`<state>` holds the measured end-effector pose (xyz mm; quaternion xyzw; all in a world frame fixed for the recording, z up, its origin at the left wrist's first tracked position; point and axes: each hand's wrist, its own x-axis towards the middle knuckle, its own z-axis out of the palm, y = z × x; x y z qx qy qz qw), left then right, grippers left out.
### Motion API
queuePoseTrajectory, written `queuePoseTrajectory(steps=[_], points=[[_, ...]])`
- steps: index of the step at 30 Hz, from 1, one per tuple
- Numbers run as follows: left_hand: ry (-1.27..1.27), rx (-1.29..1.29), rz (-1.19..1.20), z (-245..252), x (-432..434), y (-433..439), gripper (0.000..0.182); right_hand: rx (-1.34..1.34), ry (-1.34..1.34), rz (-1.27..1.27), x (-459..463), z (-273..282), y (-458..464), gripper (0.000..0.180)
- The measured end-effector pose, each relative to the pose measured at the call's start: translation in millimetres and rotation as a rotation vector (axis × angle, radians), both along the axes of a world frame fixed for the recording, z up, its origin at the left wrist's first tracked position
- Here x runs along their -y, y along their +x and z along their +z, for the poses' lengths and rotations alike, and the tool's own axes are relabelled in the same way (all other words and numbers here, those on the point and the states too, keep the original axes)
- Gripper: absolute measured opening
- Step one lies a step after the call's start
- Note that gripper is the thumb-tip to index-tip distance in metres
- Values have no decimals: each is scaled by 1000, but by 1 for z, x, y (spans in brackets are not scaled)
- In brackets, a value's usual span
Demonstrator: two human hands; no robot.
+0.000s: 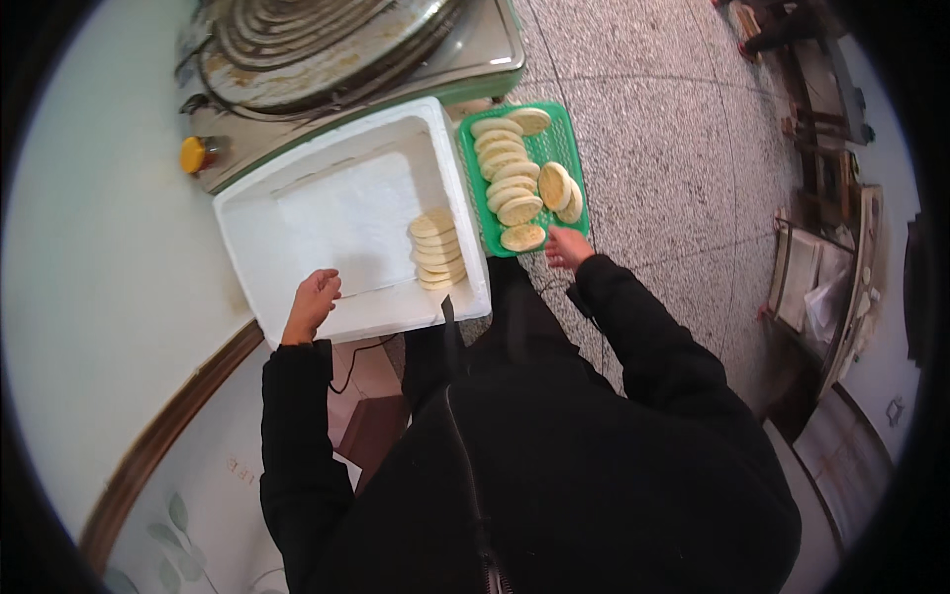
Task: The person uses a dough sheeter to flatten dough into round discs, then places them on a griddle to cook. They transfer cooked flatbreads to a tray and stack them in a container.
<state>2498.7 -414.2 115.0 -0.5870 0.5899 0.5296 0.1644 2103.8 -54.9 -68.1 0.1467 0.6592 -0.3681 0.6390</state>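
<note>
A white foam box (349, 323) sits in front of me with a row of pale round flatbreads (438, 252) leaning together in its front right corner. My left hand (315, 301) hovers above the box's front left part, fingers loosely bent and nothing in them. Right of the box stands a green plastic basket (549, 148) holding more flatbreads, most in an overlapping row (508, 167). At the basket's front right corner is my right hand (568, 247), with no bread visible in it. The closest piece to it is a single flatbread (523, 237).
Behind the box stands a large round griddle with coiled rings (312, 59) on a metal stand. A jar with a yellow lid (194, 154) is near the left wall. Speckled floor (653, 148) extends to the right, towards a shelf unit (809, 275). A person's leg (787, 33) shows far right.
</note>
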Motion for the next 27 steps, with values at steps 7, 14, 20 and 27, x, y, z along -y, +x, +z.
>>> queuePoseTrajectory(steps=[7, 14, 20, 27], points=[[38, -49, -246, -141, 11, -75, 48, -492, 183, 202, 51, -39, -16, 56], [-4, -59, -341, -221, -26, -109, 58, -1223, -1, 288, 116, -61, 4, 38], [164, -63, -67, -243, -38, -113, 65, -1289, -1, 395, 119, -70, 15, 30], [25, 77, -76, -269, -33, -114, 72, -981, 243, 546, 102, -62, 7, 37]])
